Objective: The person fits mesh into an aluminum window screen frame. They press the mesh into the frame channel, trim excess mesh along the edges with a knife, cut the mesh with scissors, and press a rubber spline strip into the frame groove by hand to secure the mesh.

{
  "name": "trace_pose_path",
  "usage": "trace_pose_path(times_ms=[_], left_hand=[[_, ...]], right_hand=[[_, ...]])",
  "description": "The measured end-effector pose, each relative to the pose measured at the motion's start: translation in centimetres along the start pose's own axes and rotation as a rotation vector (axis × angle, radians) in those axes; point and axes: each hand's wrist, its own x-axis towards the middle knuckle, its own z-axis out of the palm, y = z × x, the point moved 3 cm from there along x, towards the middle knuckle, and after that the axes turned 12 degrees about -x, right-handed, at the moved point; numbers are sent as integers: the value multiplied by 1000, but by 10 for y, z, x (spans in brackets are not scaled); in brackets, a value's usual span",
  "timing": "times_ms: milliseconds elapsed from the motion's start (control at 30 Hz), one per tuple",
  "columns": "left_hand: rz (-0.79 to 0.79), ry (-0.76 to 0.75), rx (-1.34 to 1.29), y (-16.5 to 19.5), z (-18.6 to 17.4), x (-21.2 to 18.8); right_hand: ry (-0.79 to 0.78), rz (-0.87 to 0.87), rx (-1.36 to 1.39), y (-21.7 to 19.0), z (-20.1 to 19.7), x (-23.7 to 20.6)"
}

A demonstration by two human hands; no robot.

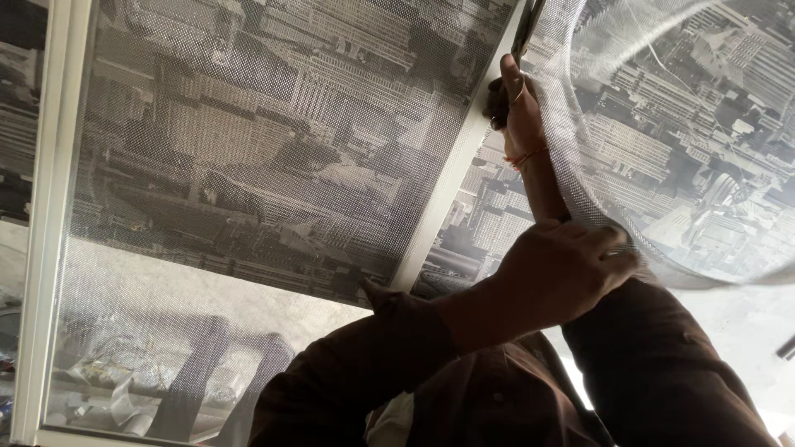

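1. Outer frame rail [37, 207]: pale, running top to bottom at the left edge of view.
2. Left panel mesh [248, 165]: fine screen lying flat and taut between the outer rail and the centre bar, a grey city-view picture showing through it. This panel looks finished; no slack or loose edge shows.
3. Clutter [108, 372]: crumpled pale wrapping and oddments, seen dimly through the lower left of the mesh; too blurred to identify.
4. Centre bar [447, 190]: pale strip slanting between the two panels.
5. Right hand [517, 108]: reaching far up to the bar, fingers closed around a dark-handled tool [523, 33] held against the bar's upper end. Ring on one finger, orange thread at the wrist. The tool's working tip cannot be made out.
6. Left hand [563, 281]: nearer the camera, brown sleeve behind it, clenched on the edge of the loose mesh.
7. Loose mesh [687, 124]: the sheet over the right panel, curling up and away from the frame in a broad bow. Judged not yet seated along its length; work appears to stand at the bar's top end, with the rest of this panel left.
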Motion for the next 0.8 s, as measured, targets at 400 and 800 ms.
trace_pose_path(times_ms=[400,800], left_hand=[[140,-12,-62,4,31,9],[152,-16,-62,1,26,10]], right_hand=[[-6,116,33,-15,-10,-1],[-6,127,141,-14,-8,2]])
